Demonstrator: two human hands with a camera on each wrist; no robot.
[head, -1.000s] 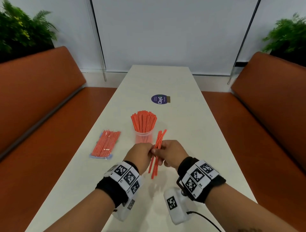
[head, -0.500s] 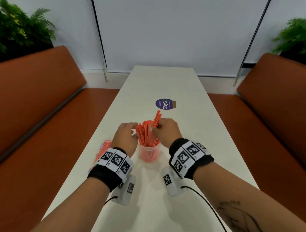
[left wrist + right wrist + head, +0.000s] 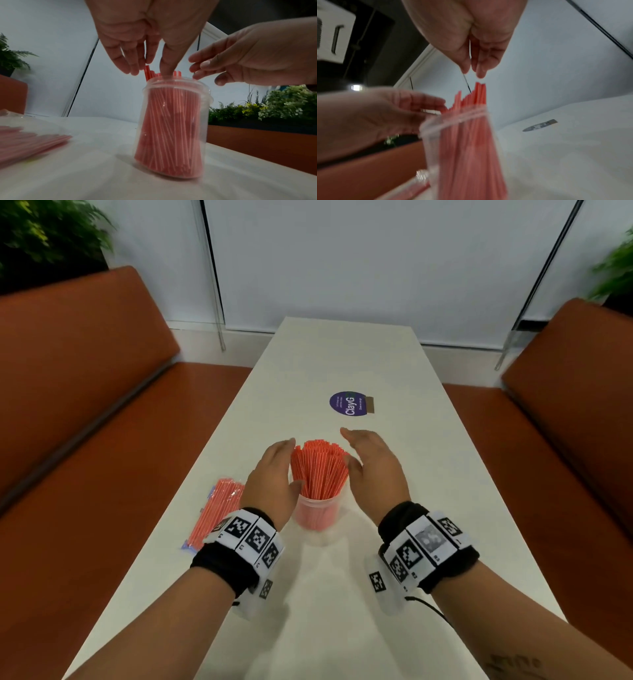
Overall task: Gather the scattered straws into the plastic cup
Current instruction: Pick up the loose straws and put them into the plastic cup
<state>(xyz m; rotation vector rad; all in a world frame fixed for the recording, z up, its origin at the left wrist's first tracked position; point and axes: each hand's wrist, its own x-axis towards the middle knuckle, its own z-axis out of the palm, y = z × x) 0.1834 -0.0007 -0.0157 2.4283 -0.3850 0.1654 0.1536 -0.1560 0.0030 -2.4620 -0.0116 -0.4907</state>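
A clear plastic cup [image 3: 317, 513] [image 3: 173, 129] [image 3: 464, 151] stands upright on the white table [image 3: 342, 611], packed with red-and-white striped straws [image 3: 320, 465] [image 3: 150, 71] [image 3: 480, 93]. My left hand [image 3: 274, 477] [image 3: 145, 44] hovers at the left of the straw bundle with straight fingers, holding nothing. My right hand [image 3: 373, 463] [image 3: 474, 47] is on the bundle's right side, fingers extended and empty. Both palms face the straws; whether they touch them is unclear.
A flat plastic bag of more red straws [image 3: 215, 511] [image 3: 25, 143] lies left of the cup near the table's left edge. A round purple sticker [image 3: 349, 404] sits farther back. Brown benches [image 3: 85, 405] flank the table.
My right hand carried the loose straws up into the cup and let them go. Both hands now stand open on either side of the bundle.
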